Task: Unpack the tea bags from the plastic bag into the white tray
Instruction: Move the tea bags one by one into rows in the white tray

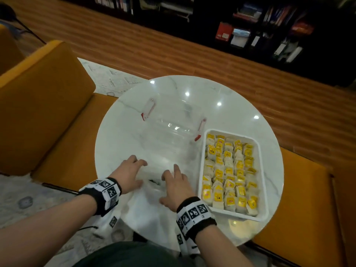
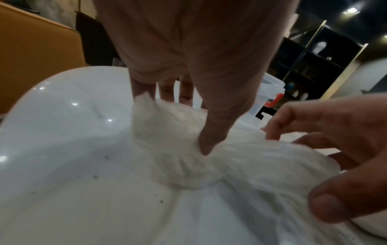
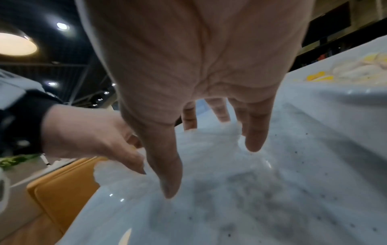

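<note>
Both hands sit at the near edge of the round tabletop [image 1: 240, 105], the left hand [image 1: 128, 173] and right hand [image 1: 176, 186] pressed on the crumpled plastic bag [image 1: 152, 191] that fills the gap between them. Just right of the right hand, the white tray [image 1: 202, 170] packed with tea bags [image 1: 229, 170] walls off that side. Straight ahead stands a clear box [image 1: 173, 120] with red latches. Bare marble lies open to the left of the box and along the far rim
</note>
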`<state>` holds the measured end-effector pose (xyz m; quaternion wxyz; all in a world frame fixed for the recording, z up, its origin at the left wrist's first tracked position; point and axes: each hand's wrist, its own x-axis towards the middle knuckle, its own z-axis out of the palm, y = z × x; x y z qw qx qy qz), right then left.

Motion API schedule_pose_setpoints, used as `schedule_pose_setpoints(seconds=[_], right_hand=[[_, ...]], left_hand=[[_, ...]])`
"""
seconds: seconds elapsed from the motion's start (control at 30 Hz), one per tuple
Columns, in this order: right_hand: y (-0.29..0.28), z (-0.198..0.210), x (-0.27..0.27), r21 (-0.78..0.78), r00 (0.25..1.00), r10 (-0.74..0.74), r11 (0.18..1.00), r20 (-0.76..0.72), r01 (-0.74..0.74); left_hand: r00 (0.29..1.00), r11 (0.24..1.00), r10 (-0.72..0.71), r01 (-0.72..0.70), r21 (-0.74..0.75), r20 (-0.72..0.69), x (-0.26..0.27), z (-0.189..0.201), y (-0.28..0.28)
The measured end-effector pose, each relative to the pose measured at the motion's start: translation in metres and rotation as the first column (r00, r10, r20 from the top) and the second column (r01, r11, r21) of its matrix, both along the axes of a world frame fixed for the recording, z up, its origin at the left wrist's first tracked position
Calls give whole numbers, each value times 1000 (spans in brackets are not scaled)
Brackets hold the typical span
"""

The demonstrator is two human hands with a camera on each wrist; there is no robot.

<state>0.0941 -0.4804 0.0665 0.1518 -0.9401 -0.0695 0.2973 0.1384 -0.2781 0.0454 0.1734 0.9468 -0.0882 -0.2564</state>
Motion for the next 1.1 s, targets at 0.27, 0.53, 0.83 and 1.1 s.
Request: schedule_pose_setpoints(seconds=[0.27,0.53,0.83,1.1], right_hand=[[16,8,8,7,991,-44,999,130,44],[21,51,13,131,951,-34,991,309,-7],[-24,76,0,540,854,-476,785,212,303],[-53,79,-50,798,770,-610,552,188,242]], left_hand=[[996,992,-23,33,-122,82,5,17,25],[983,894,-67,134,-427,168,8,69,-8],[992,593,-122,84,-801,15,-3,67,-32],[999,476,25,18,-879,34,-4,84,-77]])
